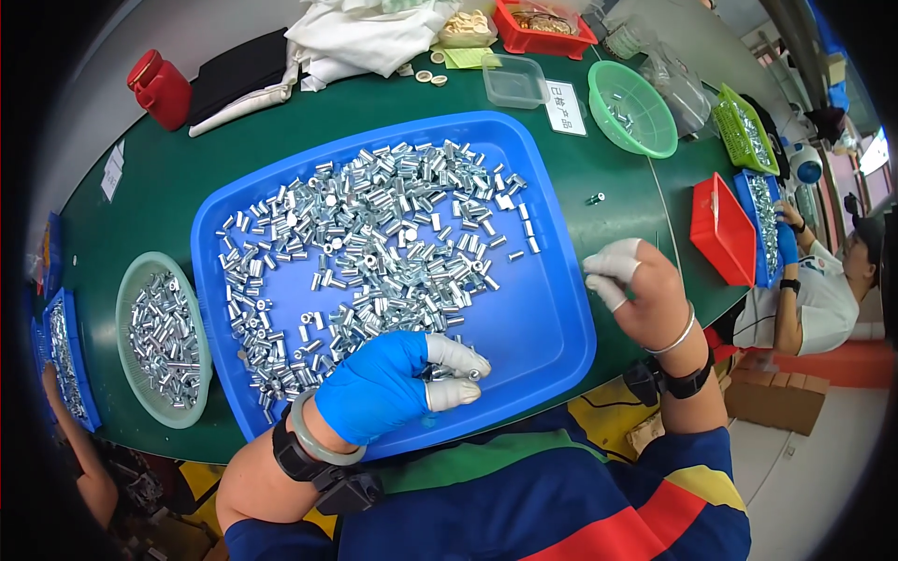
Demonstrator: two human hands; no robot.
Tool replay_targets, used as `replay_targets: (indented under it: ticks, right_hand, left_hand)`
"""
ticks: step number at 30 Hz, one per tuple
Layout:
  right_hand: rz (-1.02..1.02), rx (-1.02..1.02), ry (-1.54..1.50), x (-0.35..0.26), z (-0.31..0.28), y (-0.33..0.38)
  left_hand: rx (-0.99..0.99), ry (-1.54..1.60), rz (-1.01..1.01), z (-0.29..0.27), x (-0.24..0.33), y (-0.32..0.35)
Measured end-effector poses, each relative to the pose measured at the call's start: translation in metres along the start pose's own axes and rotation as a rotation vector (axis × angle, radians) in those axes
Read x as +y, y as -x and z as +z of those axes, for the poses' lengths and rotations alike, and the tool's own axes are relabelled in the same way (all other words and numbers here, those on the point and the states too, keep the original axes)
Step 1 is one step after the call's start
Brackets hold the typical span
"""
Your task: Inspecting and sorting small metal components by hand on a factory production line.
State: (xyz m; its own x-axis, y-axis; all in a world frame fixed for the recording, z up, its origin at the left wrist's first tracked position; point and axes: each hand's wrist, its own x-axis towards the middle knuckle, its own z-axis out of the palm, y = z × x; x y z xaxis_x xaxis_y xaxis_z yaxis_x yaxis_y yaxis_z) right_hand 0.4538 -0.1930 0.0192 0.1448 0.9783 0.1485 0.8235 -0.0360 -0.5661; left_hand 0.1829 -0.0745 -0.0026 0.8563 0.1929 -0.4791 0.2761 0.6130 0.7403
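Small silvery flanged metal sleeves, looking like rivet nuts (383,201), lie heaped in a large blue tray (533,327). Over the tray's near side is my left hand (374,385), in a blue glove with white finger covers. Its thumb and finger close on a rivet nut (473,376); more pieces show behind the fingers, and the palm is hidden. My right hand (645,292), with white covers on its fingertips, hovers beside the tray's right rim. Its fingers are bent and slightly apart, with nothing visible between them. A single rivet nut (596,198) lies on the green table (617,220) beyond it.
Left of the tray stands a pale green basket (126,318) full of rivet nuts. A green colander (645,136), clear box (510,84) and red bins (716,224) stand farther back and right. Other people work at both sides, including one (823,290) at a blue tray.
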Motion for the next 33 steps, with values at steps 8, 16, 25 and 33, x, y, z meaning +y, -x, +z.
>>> replay_targets:
  ticks: [8,16,25,33]
  right_hand:
    - [-0.289,0.053,0.187,-0.001,0.000,-0.003]
    - [0.288,-0.016,-0.504,-0.001,-0.003,0.010]
    - [0.044,-0.379,-0.519,-0.067,0.016,-0.031]
    - [-0.313,-0.458,0.046,-0.051,0.050,-0.022]
  left_hand:
    - [0.036,0.024,0.115,0.000,-0.006,0.000]
    - [-0.054,0.244,0.165,-0.004,-0.006,0.005]
    - [0.065,0.375,0.014,0.000,-0.004,-0.003]
    - [0.139,0.467,0.124,-0.007,0.004,0.003]
